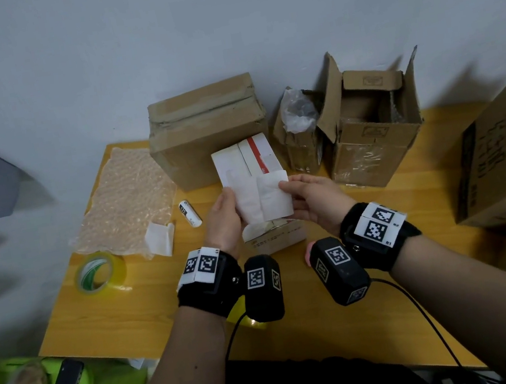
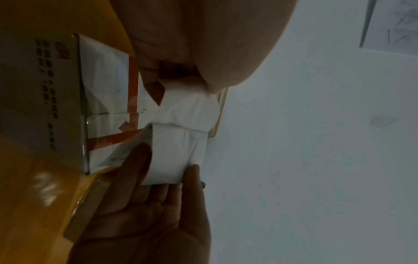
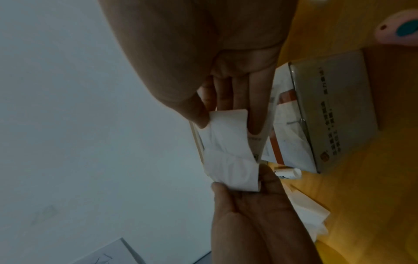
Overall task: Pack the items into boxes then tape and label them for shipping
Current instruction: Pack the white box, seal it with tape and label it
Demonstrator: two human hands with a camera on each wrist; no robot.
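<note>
Both hands hold a white label sheet (image 1: 262, 198) just above a white box with a red stripe (image 1: 248, 159) that lies on the wooden table (image 1: 302, 334). My left hand (image 1: 230, 202) pinches the wrinkled left part of the sheet. My right hand (image 1: 292, 192) pinches the flatter right part between thumb and fingers. In the left wrist view the sheet (image 2: 181, 142) shows as two overlapping pieces, with the box (image 2: 101, 107) behind. The right wrist view has the same sheet (image 3: 228, 151) and box (image 3: 328, 116).
A tape roll (image 1: 99, 273), bubble wrap (image 1: 125, 199), a white tube (image 1: 190, 214) and a scrap of backing paper (image 1: 159, 239) lie to the left. Behind stand a closed carton (image 1: 205, 132), a small carton with a plastic bag (image 1: 298, 130) and an open carton (image 1: 371, 128). A large carton (image 1: 505, 149) is at the right.
</note>
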